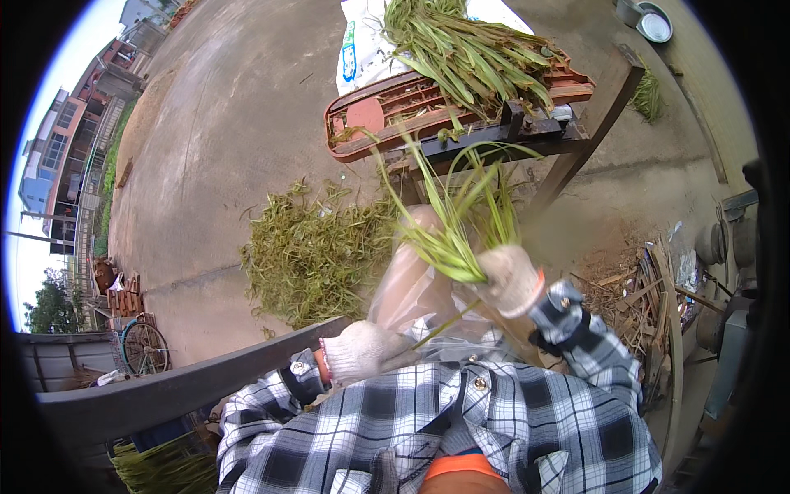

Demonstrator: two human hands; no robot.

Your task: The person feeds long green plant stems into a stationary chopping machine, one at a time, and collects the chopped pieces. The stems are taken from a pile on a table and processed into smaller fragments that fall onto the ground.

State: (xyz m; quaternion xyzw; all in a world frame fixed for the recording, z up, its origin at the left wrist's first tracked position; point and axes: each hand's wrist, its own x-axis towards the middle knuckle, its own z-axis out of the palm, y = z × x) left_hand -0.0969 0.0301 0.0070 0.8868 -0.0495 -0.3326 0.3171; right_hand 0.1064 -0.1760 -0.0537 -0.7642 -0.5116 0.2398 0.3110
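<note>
My right hand, in a pale knitted glove, is shut on the lower end of a bunch of long green leaves. Their tips fan out upward and to the left. Lower down, near my shirt, my left hand wears a similar glove; a single green stalk runs from its fingertips, which are partly hidden. Clear plastic sheeting covers my lap and legs. Beyond my knees, a pile of long, partly browned leaves lies on a reddish-brown slatted board and a white printed sack.
A heap of leaf scraps lies on the concrete, left of my legs. A dark metal frame supports the slatted board. Wood scraps lie at the right, beside machinery. A dark rail runs along my left, with more green stalks below.
</note>
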